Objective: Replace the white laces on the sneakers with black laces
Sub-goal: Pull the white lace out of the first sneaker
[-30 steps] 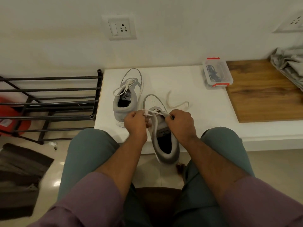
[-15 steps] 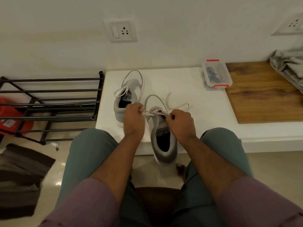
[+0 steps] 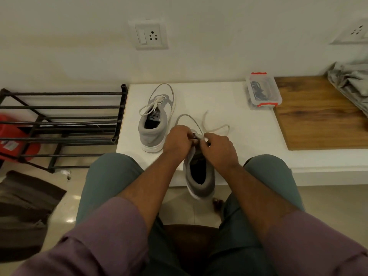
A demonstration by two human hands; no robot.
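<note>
Near sneaker (image 3: 200, 176), heel overhanging the tabletop (image 3: 229, 96) edge: our left hand (image 3: 176, 140) and right hand (image 3: 218, 148) each pinched its white lace (image 3: 216, 129), part loosened, we judged. Far sneaker (image 3: 155, 120) was fully laced white. Black laces, apparently, lay in the closed box (image 3: 262, 92); most work remained.

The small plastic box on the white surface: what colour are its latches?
Orange-red latches on a clear box, seen in the head view.

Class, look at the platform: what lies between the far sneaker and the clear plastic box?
In the head view, only bare white platform separates the far sneaker from the clear box.
</note>
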